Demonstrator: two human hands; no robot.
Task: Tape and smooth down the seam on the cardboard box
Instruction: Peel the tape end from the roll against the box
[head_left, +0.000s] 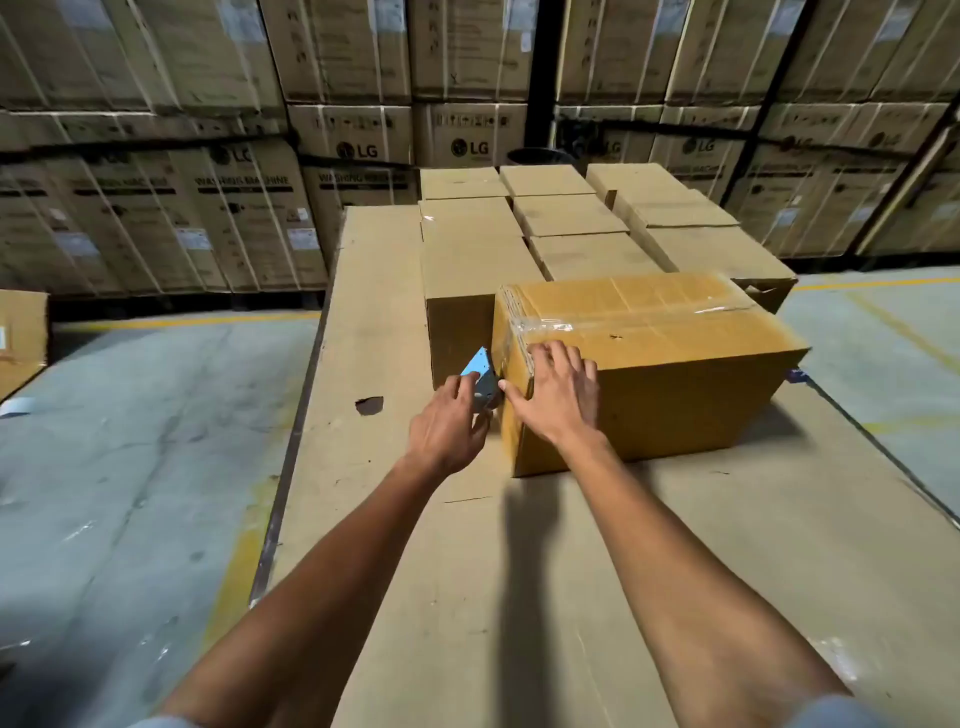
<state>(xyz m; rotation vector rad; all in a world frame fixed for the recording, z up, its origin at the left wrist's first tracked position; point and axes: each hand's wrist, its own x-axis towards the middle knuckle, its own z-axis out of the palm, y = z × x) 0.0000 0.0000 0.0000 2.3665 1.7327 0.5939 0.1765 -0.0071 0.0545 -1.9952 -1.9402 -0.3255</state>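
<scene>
Now left hand (445, 427) grips blue metal tape dispenser (482, 382) beside end face of brown cardboard box (649, 358), likely to cut tape. Right hand (558, 397) lies open, fingers (553, 358) spread over box's near corner, pinning clear tape strip (545, 325) just beyond fingertips.

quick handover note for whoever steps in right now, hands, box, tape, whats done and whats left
Left hand: gripping the blue tape dispenser against the box's left end face.
Right hand: flat on the near left corner of the cardboard box, steadying it.
The box sits on a cardboard-covered table, in front of other stacked boxes.
Done: clear tape runs along the top seam and over the left edge.
Left: finish the strip down the end, cut it, smooth it.
</scene>
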